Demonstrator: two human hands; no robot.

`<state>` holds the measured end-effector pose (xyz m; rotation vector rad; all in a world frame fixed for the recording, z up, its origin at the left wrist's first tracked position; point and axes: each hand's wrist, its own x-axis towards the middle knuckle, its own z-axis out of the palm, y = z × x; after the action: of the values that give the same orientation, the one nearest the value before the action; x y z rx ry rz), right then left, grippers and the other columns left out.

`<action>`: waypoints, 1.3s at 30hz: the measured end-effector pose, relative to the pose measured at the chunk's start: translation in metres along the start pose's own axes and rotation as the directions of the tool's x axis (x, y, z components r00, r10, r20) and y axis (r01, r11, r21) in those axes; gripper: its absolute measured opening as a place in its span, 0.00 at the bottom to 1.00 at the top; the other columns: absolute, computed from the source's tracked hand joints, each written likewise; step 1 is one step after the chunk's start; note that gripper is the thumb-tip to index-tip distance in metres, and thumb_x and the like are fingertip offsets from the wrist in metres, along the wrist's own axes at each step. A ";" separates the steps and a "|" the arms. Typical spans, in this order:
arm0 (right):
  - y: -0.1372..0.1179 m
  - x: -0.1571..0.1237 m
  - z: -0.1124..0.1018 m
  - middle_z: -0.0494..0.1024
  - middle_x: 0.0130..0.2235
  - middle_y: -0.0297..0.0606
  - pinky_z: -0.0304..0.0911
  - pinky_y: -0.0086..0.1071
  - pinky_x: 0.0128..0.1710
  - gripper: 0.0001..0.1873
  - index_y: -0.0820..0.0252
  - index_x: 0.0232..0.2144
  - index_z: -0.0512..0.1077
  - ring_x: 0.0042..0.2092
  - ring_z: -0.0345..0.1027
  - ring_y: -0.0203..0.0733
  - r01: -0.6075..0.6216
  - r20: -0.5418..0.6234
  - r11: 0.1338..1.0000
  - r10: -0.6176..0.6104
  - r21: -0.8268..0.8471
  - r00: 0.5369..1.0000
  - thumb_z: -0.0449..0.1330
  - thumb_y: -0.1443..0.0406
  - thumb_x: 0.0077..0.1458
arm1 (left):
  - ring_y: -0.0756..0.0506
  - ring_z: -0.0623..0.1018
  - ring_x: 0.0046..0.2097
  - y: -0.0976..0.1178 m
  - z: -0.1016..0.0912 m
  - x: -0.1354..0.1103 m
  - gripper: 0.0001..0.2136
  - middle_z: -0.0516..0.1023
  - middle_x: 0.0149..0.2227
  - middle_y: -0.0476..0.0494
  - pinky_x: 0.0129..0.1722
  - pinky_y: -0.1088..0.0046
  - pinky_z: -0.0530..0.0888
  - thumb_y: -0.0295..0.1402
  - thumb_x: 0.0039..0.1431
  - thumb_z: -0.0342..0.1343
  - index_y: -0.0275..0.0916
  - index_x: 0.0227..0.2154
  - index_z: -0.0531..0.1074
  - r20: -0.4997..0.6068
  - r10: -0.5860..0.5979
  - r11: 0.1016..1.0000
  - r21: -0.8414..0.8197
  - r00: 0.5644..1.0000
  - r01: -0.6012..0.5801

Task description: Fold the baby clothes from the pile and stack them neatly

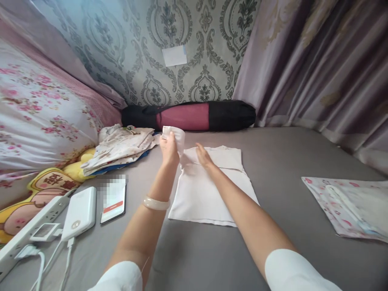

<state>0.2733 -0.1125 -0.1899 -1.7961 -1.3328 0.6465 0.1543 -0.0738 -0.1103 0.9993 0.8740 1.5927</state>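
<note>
A pale pink garment [209, 190] lies flat on the grey bed sheet [273, 169] in front of me. My left hand [169, 150] is closed on the garment's upper left sleeve and lifts it off the sheet. My right hand [203, 155] rests flat on the garment's upper part, fingers stretched out. A pale bangle [156, 203] sits on my left wrist.
A pile of light clothes [121, 147] lies to the left, a black and maroon rolled bag [189, 115] against the wall. A phone [113, 200], power bank [80, 212] and power strip [27, 234] lie at left. A floral cloth [348, 208] lies right. Curtains hang at right.
</note>
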 end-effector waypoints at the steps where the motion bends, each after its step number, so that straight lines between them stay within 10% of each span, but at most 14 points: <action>1: 0.007 0.000 -0.013 0.61 0.66 0.41 0.50 0.36 0.64 0.30 0.61 0.65 0.57 0.66 0.52 0.38 -0.050 -0.075 0.989 0.060 0.136 0.995 0.38 0.65 0.63 | 0.48 0.76 0.37 -0.008 0.009 -0.007 0.13 0.73 0.31 0.49 0.39 0.73 0.72 0.42 0.53 0.59 0.39 0.34 0.67 -0.017 -0.006 1.000 0.031 1.000 0.007; 6: 0.051 -0.023 -0.082 0.66 0.62 0.42 0.60 0.36 0.57 0.26 0.57 0.58 0.65 0.62 0.60 0.39 -0.159 -0.191 0.783 0.334 0.601 0.923 0.43 0.61 0.61 | 0.47 0.75 0.41 -0.042 0.048 -0.047 0.07 0.71 0.34 0.48 0.44 0.71 0.71 0.38 0.62 0.53 0.40 0.35 0.63 0.010 -0.055 0.961 0.273 0.998 0.050; 13: 0.083 -0.051 -0.118 0.71 0.59 0.45 0.64 0.39 0.55 0.23 0.58 0.52 0.71 0.60 0.63 0.44 -0.223 -0.249 0.811 0.407 0.540 0.879 0.47 0.58 0.60 | 0.43 0.76 0.47 -0.083 0.069 -0.091 0.08 0.74 0.40 0.41 0.50 0.66 0.69 0.36 0.66 0.48 0.39 0.44 0.63 0.231 -0.191 0.850 0.524 0.954 0.043; 17: 0.076 -0.047 -0.111 0.71 0.59 0.44 0.58 0.41 0.59 0.25 0.57 0.55 0.69 0.61 0.62 0.44 -0.169 -0.325 0.943 0.262 0.286 0.909 0.42 0.59 0.62 | 0.39 0.73 0.55 -0.089 0.061 -0.095 0.24 0.72 0.54 0.29 0.54 0.64 0.68 0.44 0.63 0.53 0.33 0.55 0.61 0.535 -0.292 0.810 0.579 0.793 -0.092; 20: 0.065 -0.047 -0.100 0.66 0.62 0.45 0.50 0.41 0.64 0.27 0.60 0.60 0.64 0.64 0.56 0.44 -0.090 -0.303 0.994 0.066 -0.064 0.951 0.40 0.61 0.63 | 0.39 0.69 0.61 -0.082 0.046 -0.081 0.23 0.68 0.59 0.29 0.59 0.63 0.64 0.44 0.68 0.41 0.32 0.57 0.61 0.569 -0.230 0.703 0.659 0.790 -0.270; 27: 0.057 -0.062 -0.073 0.51 0.69 0.45 0.31 0.52 0.67 0.28 0.61 0.65 0.57 0.70 0.36 0.50 0.105 -0.007 0.766 -0.142 -0.635 0.990 0.41 0.59 0.67 | 0.35 0.51 0.69 -0.083 -0.005 -0.049 0.27 0.55 0.67 0.29 0.67 0.53 0.47 0.41 0.69 0.37 0.28 0.63 0.58 0.642 -0.259 0.010 0.749 0.722 -0.663; 33: 0.056 -0.058 -0.078 0.49 0.70 0.43 0.35 0.51 0.66 0.29 0.58 0.67 0.54 0.70 0.37 0.50 0.053 0.068 0.750 -0.011 -0.660 0.998 0.38 0.58 0.67 | 0.36 0.51 0.69 -0.087 -0.013 -0.041 0.32 0.51 0.69 0.31 0.66 0.53 0.50 0.48 0.68 0.33 0.30 0.66 0.52 0.591 -0.420 -0.041 0.746 0.689 -0.665; 39: 0.070 -0.056 -0.100 0.49 0.69 0.47 0.31 0.49 0.67 0.31 0.67 0.67 0.53 0.70 0.37 0.49 -0.014 -0.067 0.734 -0.043 -0.679 0.997 0.38 0.58 0.67 | 0.37 0.48 0.70 -0.082 -0.026 -0.028 0.31 0.50 0.69 0.32 0.67 0.54 0.47 0.46 0.68 0.33 0.30 0.66 0.52 0.647 -0.317 0.001 0.731 0.693 -0.682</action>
<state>0.3707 -0.2041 -0.1951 -2.3480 -1.6598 0.0429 0.1651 -0.0848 -0.1998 2.7250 1.3079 0.2361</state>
